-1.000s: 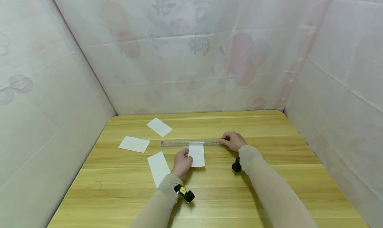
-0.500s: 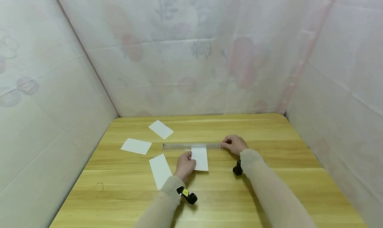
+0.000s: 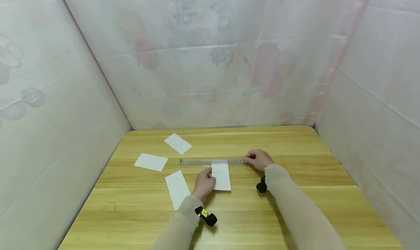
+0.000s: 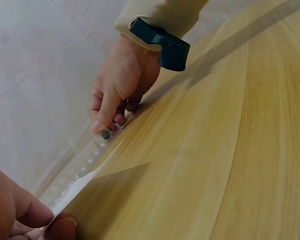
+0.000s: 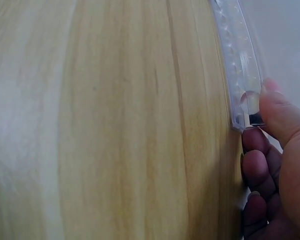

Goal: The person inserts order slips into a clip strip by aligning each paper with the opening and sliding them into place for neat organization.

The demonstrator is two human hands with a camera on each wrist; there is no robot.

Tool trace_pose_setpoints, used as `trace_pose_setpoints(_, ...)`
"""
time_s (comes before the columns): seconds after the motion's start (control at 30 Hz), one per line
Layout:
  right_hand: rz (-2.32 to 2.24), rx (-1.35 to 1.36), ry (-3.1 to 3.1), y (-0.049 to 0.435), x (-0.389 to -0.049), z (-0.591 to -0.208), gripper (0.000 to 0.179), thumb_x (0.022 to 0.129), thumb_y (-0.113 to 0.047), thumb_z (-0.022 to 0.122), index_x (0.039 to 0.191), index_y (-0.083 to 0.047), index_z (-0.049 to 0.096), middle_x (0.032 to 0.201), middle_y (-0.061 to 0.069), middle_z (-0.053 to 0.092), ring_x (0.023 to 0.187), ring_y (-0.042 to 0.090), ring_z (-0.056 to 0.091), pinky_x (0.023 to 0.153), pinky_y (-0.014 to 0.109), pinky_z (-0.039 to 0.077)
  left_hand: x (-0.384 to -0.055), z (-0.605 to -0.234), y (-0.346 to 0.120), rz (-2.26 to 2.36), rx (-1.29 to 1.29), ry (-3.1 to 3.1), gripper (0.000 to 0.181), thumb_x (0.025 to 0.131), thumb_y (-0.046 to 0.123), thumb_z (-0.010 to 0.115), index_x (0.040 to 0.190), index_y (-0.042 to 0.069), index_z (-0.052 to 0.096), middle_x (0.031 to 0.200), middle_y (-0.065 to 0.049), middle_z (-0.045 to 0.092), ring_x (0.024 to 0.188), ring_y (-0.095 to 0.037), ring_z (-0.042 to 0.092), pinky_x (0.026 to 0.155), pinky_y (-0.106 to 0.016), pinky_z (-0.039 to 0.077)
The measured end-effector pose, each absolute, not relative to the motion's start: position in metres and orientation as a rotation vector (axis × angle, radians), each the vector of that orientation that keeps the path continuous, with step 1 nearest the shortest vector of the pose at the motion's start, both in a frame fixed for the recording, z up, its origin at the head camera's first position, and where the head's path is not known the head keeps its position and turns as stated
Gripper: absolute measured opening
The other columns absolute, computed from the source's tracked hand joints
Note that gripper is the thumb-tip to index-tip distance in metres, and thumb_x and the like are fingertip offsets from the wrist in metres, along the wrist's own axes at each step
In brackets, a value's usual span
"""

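Note:
A long clear plastic strip (image 3: 197, 162), ruler-like with round shapes along it, lies crosswise on the table. My right hand (image 3: 259, 160) pinches its right end between thumb and fingers, and the right wrist view shows that end (image 5: 240, 65) close up. My left hand (image 3: 204, 183) pinches the left edge of a small white paper (image 3: 222, 177). The far edge of this paper meets the strip and shows white through it; whether it is under or inside the strip I cannot tell. In the left wrist view the paper (image 4: 80, 185) lifts slightly, casting a shadow.
Three more white papers lie on the left: one at the back (image 3: 178, 143), one further left (image 3: 151, 162) and one beside my left forearm (image 3: 177, 189), partly covered by the sleeve. Fabric walls (image 3: 210, 78) enclose the wooden table (image 3: 288, 217) at the back and both sides.
The whole head view has shifted a little, with the scene lower and further right. Both hands keep their hold on the paper and the strip; the near end of the paper looks slightly turned.

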State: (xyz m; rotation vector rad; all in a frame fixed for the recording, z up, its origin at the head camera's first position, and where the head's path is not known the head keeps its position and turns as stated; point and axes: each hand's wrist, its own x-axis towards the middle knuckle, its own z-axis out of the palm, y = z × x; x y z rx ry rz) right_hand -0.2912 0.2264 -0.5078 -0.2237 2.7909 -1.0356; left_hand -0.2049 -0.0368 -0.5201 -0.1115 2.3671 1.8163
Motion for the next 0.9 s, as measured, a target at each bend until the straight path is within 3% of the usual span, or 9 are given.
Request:
trace_pose_setpoints(0.13, -1.051, -0.216, 2.787, 0.2265, -0.2902, -0.5085, 0.017, 0.091, -0.038, 0.065, 0.090, -0.023, 0.072, 0.089, -0.005, 0.065, 0.078, 0.015, 0.057, 0.072, 0.036, 0.047, -0.2050, -0.5193, -0.0376, 1.781, -0.084, 2.402, 0.053, 0.089, -0.001, 0.048, 0.141, -0.006, 0.042, 0.121, -0.007, 0.056, 0.102, -0.022, 0.046, 0.070, -0.031, 0.038)
trace_pose_setpoints(0.5, -1.095, -0.248, 2.767, 0.2283, -0.2930, -0.5135, 0.018, 0.090, -0.040, 0.065, 0.090, -0.024, 0.072, 0.090, -0.005, 0.066, 0.077, 0.016, 0.058, 0.069, 0.035, 0.046, -0.2027, -0.5151, -0.0378, 1.781, -0.134, 2.375, 0.051, 0.091, 0.000, 0.047, 0.141, -0.005, 0.043, 0.133, -0.011, 0.052, 0.116, -0.024, 0.045, 0.079, -0.035, 0.039)
trace_pose_setpoints(0.67, -1.101, -0.247, 2.756, 0.2304, -0.2932, -0.5104, 0.018, 0.091, -0.039, 0.065, 0.090, -0.022, 0.072, 0.091, -0.003, 0.065, 0.078, 0.017, 0.057, 0.069, 0.035, 0.046, -0.2035, -0.5125, -0.0345, 1.808, -0.165, 2.368, 0.053, 0.088, 0.001, 0.048, 0.140, -0.005, 0.044, 0.124, -0.009, 0.057, 0.110, -0.023, 0.049, 0.079, -0.034, 0.042)
trace_pose_setpoints(0.9, -1.087, -0.231, 2.751, 0.2290, -0.2927, -0.5126, 0.019, 0.090, -0.040, 0.065, 0.090, -0.023, 0.073, 0.092, -0.004, 0.065, 0.081, 0.016, 0.057, 0.072, 0.036, 0.046, -0.1992, -0.5141, -0.0302, 1.872, -0.198, 2.344, 0.048, 0.085, 0.001, 0.052, 0.133, -0.005, 0.051, 0.087, -0.008, 0.058, 0.080, -0.018, 0.057, 0.067, -0.029, 0.048)
